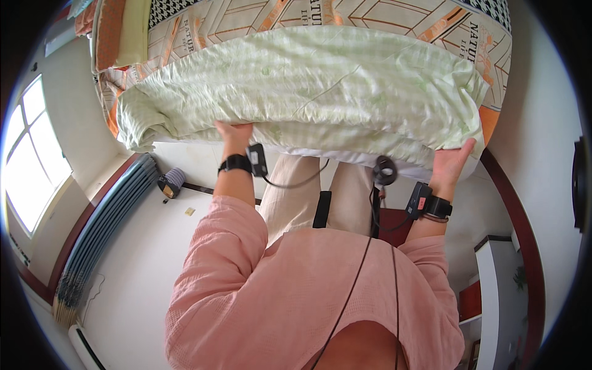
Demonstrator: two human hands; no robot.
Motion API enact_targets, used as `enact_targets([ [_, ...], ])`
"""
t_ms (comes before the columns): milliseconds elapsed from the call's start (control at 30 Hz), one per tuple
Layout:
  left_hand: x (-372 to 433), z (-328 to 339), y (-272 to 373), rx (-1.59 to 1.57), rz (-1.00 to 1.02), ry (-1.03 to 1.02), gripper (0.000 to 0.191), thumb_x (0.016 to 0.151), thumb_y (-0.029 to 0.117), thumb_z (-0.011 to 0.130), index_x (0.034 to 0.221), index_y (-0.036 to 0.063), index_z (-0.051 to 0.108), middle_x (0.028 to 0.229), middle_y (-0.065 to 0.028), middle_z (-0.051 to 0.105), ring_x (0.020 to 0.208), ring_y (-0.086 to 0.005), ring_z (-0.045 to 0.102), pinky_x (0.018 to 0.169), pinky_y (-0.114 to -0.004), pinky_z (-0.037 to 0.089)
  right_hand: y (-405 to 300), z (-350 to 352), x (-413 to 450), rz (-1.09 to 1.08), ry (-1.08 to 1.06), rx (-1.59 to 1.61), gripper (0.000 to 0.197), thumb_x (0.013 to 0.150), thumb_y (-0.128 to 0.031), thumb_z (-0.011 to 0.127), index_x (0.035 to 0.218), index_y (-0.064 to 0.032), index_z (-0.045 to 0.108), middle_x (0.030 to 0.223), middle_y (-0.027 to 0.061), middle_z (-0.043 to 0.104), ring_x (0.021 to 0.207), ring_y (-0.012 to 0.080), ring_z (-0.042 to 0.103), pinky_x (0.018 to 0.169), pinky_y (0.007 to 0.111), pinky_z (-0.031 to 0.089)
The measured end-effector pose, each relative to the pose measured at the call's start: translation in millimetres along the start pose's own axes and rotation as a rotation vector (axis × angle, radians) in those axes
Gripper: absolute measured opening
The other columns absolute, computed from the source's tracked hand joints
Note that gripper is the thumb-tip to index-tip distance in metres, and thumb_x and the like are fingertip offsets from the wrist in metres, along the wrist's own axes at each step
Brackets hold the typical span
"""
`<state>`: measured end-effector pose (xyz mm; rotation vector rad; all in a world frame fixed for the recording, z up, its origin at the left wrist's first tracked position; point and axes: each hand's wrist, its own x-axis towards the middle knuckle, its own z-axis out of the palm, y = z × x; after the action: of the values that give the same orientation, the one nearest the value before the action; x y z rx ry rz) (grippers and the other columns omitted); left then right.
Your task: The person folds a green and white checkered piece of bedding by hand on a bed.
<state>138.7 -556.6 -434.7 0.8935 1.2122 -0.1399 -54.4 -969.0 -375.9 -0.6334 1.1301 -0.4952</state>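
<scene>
A pale green checked quilt or duvet (296, 88) lies in a long folded strip across the near end of the bed, its surface wrinkled. White fabric (305, 152) shows along its lower edge. My left hand (235, 132) is at the near edge, left of the middle, its fingers hidden in the cloth's fold. At the near right corner, my right hand (452, 162) holds the edge, thumb outside and fingers hidden by the cloth. Both wrists carry black straps with small cabled devices.
Under the quilt is a patterned bed cover (393, 21) bearing printed writing. Folded bedding (108, 37) is stacked at the far left. A blue folded curtain (111, 222) and a small waste bin (172, 181) are left of me. Cables hang before my chest. A wall (545, 111) rises right.
</scene>
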Motion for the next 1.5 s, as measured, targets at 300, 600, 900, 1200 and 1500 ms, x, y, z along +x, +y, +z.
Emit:
enact_targets([
  [300, -25, -1, 108, 0.215, 0.371, -0.178, 0.033, 0.08, 0.018, 0.051, 0.108, 0.0026, 0.046, 0.106, -0.0107, 0.051, 0.094, -0.0244, 0.052, 0.08, -0.037, 0.045, -42, 17, -17, 0.05, 0.189, -0.145, 0.039, 0.085, -0.025, 0.043, 0.116, -0.0015, 0.042, 0.115, 0.0108, 0.048, 0.105, 0.0235, 0.047, 0.091, 0.04, 0.037],
  [600, 44, -86, 88, 0.304, 0.13, -0.122, 0.03, 0.08, 0.006, 0.051, 0.109, 0.001, 0.044, 0.108, -0.0102, 0.05, 0.098, -0.0224, 0.05, 0.079, -0.038, 0.045, 60, -56, -14, 0.165, 0.296, 0.092, 0.038, 0.086, -0.03, 0.039, 0.115, -0.0055, 0.042, 0.116, 0.0068, 0.048, 0.106, 0.0237, 0.045, 0.094, 0.039, 0.032],
  [900, 54, -107, 86, 0.45, 0.16, -0.113, 0.037, 0.078, 0.013, 0.057, 0.109, -0.0003, 0.041, 0.102, -0.0103, 0.049, 0.089, -0.0237, 0.051, 0.075, -0.038, 0.045, 57, -87, -9, 0.126, 0.39, -0.094, 0.044, 0.086, -0.039, 0.036, 0.117, -0.0079, 0.041, 0.119, 0.006, 0.045, 0.108, 0.0243, 0.042, 0.091, 0.042, 0.034],
  [1200, -51, 2, -26, 1.701, 1.527, -0.452, 0.056, 0.077, 0.02, 0.056, 0.124, 0.0021, 0.033, 0.132, -0.0191, 0.026, 0.123, -0.0321, 0.023, 0.1, -0.044, 0.012, 123, 60, -52, -0.964, -0.062, -1.358, 0.04, 0.079, -0.016, 0.049, 0.116, -0.0036, 0.042, 0.126, 0.0139, 0.034, 0.121, 0.0291, 0.026, 0.098, 0.043, 0.018],
  [1500, -1, 19, -77, 2.155, 1.42, -0.462, 0.063, 0.075, 0.049, 0.046, 0.13, 0.0233, 0.028, 0.139, -0.0094, 0.012, 0.127, -0.0349, 0.005, 0.091, -0.064, 0.005, 69, 5, 67, -0.874, -0.4, -1.546, 0.056, 0.079, -0.045, 0.045, 0.128, -0.0216, 0.03, 0.136, 0.0045, 0.023, 0.125, 0.0252, 0.019, 0.095, 0.056, 0.018],
])
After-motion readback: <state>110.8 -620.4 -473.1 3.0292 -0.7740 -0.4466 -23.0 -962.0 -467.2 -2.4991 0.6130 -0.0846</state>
